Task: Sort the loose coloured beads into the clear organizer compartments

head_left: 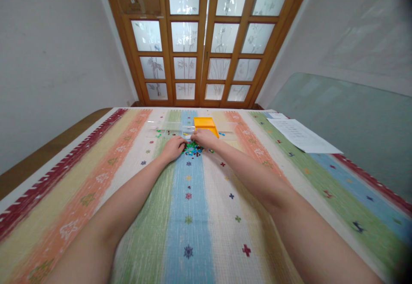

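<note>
A loose pile of small green, blue and dark red pieces (192, 149) lies on the blue stripe of the cloth, too small to name by kind. At its left edge rests my left hand (174, 147), fingers curled inward and touching the pile. My right hand (203, 138) reaches over the far side of the pile, its fingers pinched together. Whatever either hand grips is hidden. Just behind my hands stands a clear compartment box (172, 127) with a few coloured pieces in it. An open yellow box (204, 123) sits behind my right hand.
A striped tablecloth (188, 232) with printed snowflakes and crosses covers the table. White printed sheets (302, 135) lie at the right edge. Beyond the table are wooden doors with glass panes (185, 35), and a pale green panel (347, 116) leans by the right wall.
</note>
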The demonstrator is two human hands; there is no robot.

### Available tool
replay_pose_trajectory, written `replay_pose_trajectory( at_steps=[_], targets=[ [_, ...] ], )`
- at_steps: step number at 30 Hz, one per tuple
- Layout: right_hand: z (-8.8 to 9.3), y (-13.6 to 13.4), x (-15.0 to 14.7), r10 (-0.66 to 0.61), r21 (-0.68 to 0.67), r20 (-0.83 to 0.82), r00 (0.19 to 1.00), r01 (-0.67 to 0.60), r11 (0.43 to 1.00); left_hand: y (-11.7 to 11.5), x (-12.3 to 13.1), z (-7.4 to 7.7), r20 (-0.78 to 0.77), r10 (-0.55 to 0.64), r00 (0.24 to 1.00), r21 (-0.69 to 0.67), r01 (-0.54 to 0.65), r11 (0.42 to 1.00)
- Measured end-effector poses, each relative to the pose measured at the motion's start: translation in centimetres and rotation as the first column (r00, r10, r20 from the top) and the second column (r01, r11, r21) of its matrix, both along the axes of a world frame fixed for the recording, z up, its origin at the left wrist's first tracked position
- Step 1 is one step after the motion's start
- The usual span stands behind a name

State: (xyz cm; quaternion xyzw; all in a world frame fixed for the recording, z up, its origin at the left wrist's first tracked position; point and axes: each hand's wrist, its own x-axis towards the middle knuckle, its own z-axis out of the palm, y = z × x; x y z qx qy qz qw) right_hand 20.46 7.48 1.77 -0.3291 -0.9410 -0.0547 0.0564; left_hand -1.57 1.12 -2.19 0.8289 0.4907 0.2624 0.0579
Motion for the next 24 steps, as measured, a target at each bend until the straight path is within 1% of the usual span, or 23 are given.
replay_pose_trajectory(
  at_steps=[5,10,13,15,19,21,24],
  targets=[
    [-0.2,0.7,0.2,0.021,0.027,0.046,0.999,-0.022,0.999,-0.1,0.1,0.0,-0.011,0.01,1.0,0.007,-0.01,1.0],
    [-0.4,0.7,0.3,0.034,-0.009,-0.021,0.999,-0.034,0.999,-0.1,0.1,0.0,0.005,0.004,1.0,0.004,-0.004,1.0],
    [-0.2,0.3,0.2,0.03,0.01,-0.044,0.999,-0.03,1.0,-0.1,0.1,-0.1,0.017,-0.009,1.0,0.013,0.008,1.0],
    [-0.1,-0.1,0.1,-0.024,0.026,-0.112,0.993,0.027,0.999,-0.1,0.1,-0.1,0.021,-0.013,1.0,0.019,0.012,1.0],
    [-0.3,-0.4,-0.6,-0.195,0.035,-0.232,0.953,0.208,0.977,-0.2,0.1,-0.1,0.015,0.002,1.0,0.004,-0.002,1.0],
    [-0.7,-0.4,-1.1,-0.253,0.031,-0.248,0.935,0.269,0.963,-0.2,0.1,-0.1,0.013,0.011,1.0,-0.005,-0.011,1.0],
    [-1.2,-0.4,-1.5,-0.311,0.018,-0.247,0.918,0.325,0.945,-0.3,0.0,-0.1,0.02,0.0,1.0,-0.004,0.001,1.0]
  ],
)
